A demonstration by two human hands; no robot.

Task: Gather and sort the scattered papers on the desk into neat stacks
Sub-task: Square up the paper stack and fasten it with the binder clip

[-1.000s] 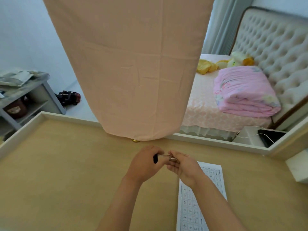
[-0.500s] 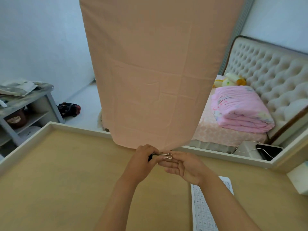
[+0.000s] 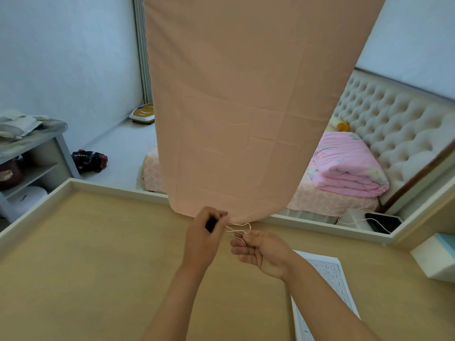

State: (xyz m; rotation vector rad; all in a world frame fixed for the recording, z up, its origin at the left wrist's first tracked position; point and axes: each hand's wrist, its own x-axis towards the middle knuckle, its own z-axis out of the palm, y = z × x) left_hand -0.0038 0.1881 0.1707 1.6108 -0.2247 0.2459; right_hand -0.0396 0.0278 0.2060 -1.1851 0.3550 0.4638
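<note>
Overhead, a broad peach cloth [image 3: 246, 107] hung down the middle of the view to just above the far rim of the wooden table [image 3: 86, 254], and both hands worked right under its hem. Going from the left, the left hand [image 3: 203, 238] was clenched around the black body of a binder clip [image 3: 225, 227], its fingers [image 3: 218, 217] curled over it so that only a dark sliver showed. The clip's 2 wire handles stuck out to the right, roughly level and pointing at the other hand. The right hand [image 3: 264, 253] sat just beside it, palm turned up and fingers [image 3: 242, 249] loosely half-curled, the tips touching or nearly touching one wire loop; whether they truly pinched it could not be told.

Further right and nearer the body, 1 stack of printed sheets [image 3: 327, 291] lay flat on the table, partly hidden by the right forearm, with its long axis running from the person's body toward the far edge. No other loose papers showed on the table.

Judging from this, the clip was being readied for that stack. The sheets lay down and to the right of the clip, well clear of the left hand, and their far short edge sat just behind the right wrist. The right hand was the nearer 1 to steady them.
</note>
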